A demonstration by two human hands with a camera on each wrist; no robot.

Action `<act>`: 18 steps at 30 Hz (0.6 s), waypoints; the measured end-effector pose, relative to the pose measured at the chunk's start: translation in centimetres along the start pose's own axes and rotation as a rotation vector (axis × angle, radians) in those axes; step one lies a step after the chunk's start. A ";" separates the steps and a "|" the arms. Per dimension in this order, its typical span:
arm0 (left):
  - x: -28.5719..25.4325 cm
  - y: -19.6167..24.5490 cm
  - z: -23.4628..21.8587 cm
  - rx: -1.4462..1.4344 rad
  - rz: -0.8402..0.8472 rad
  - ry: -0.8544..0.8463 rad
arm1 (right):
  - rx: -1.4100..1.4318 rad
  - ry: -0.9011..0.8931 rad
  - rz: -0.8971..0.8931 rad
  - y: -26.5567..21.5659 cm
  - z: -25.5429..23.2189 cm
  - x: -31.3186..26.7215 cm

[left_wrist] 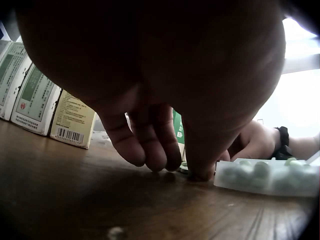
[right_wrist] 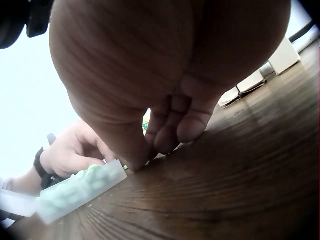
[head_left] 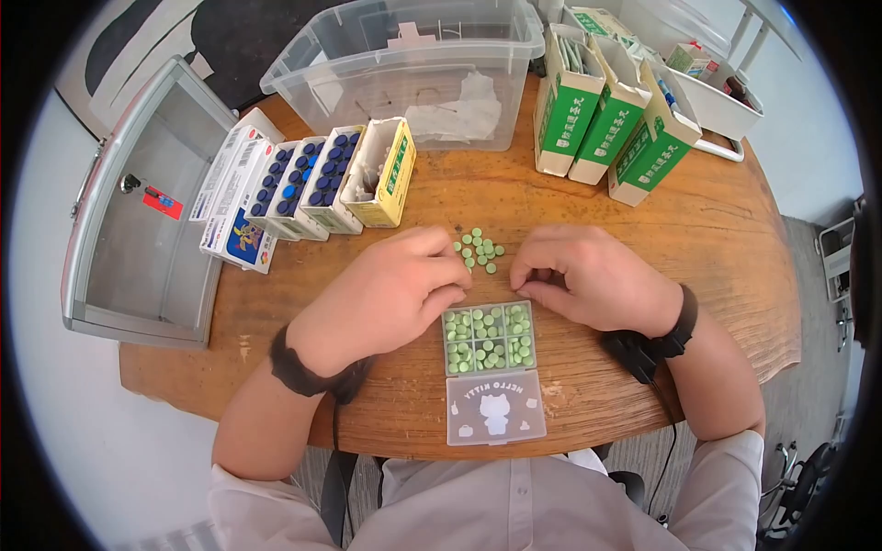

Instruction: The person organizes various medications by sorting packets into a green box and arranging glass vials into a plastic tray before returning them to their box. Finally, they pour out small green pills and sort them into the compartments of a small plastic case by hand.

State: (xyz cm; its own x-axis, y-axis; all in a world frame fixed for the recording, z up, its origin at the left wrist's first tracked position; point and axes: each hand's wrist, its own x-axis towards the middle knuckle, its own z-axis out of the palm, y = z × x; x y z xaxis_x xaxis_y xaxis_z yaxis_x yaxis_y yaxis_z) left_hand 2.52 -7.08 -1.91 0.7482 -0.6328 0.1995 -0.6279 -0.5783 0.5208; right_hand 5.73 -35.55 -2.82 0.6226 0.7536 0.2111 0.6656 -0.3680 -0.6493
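Note:
A translucent pill box lies with its printed lid folded open toward the person, green tablets in its six-part tray. Beyond it, several loose green tablets lie on the table between the hands. At the box's far left corner, the left hand is curled low, and a green tablet shows between its thumb and fingertips at the wood. The right hand stands beyond the box's right corner, thumb and index finger bent toward each other at the tabletop; I cannot tell whether a tablet is between them.
Boxes of blue-capped vials and a yellow carton stand at left beside a grey-framed case. A clear plastic bin sits at the back. Green-and-white cartons and a white basket are at back right.

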 end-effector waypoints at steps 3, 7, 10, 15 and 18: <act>0.0 -0.4 -0.2 0.017 -0.044 -0.023 | 0.068 0.006 0.137 -0.7 -0.1 0.2; -0.2 -0.1 -0.4 0.052 -0.024 0.027 | 0.161 0.048 0.145 -0.6 0.3 0.1; -0.4 1.5 -1.1 -0.031 -0.050 -0.015 | 0.349 0.050 0.195 -1.7 0.3 0.2; -0.3 0.5 -0.2 -0.008 0.016 0.023 | 0.365 -0.026 0.182 -2.2 0.7 0.1; -0.3 -0.5 0.0 -0.007 0.017 0.027 | 0.378 -0.010 0.224 -2.0 0.6 0.1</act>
State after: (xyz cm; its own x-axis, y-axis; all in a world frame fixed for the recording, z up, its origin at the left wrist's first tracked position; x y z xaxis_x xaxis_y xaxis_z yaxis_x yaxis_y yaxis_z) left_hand 2.63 -6.63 -2.21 0.7428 -0.6285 0.2306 -0.6394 -0.5640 0.5226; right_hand 4.24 -34.39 -1.99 0.7290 0.6839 0.0290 0.3165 -0.2991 -0.9002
